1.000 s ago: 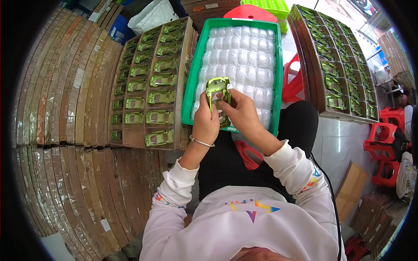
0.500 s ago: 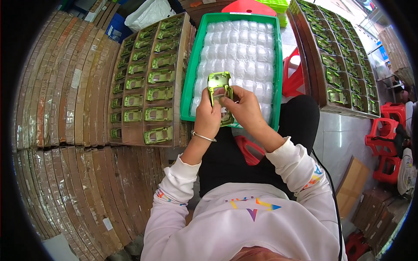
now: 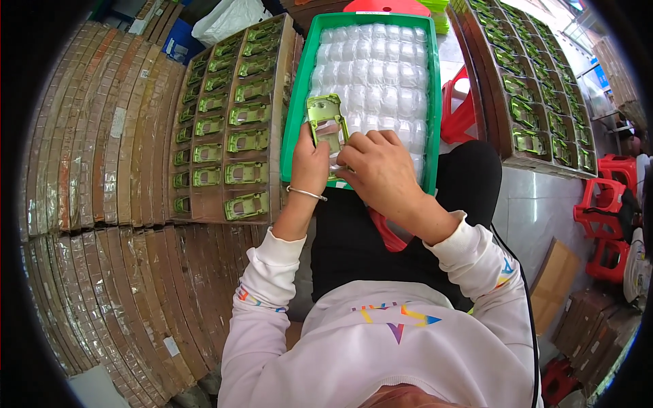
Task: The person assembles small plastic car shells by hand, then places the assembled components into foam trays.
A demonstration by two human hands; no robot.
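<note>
So my feed was mostly cardboard: the flat carton stacks [image 3: 109,129] filled the whole left side, on edge and packed tight, I guess to save floor space. Two divided boxes came next, one on the left [image 3: 276,136] and one on the right [image 3: 544,166], both loaded with lime-green toy car bodies [image 3: 247,141]. The dividers probably stopped them scraping each other.

Between those, in front of the lap, was the green plastic tray [image 3: 433,102], full of white rounded pieces [image 3: 374,75] in neat rows. Being in the middle, it looked reachable from either side. A red stool [image 3: 462,115] was just right of it.

The left hand [image 3: 309,160] was closed around the left edge of a single car shell [image 3: 324,106], leaving its open middle uncovered, over the tray's near left part. Handy, since that left the other side free to work on. The right hand [image 3: 384,166] had fingers curled at the shell's lower right; its fingertips were partly hidden, so I couldn't tell if they gripped or just pressed.
</note>
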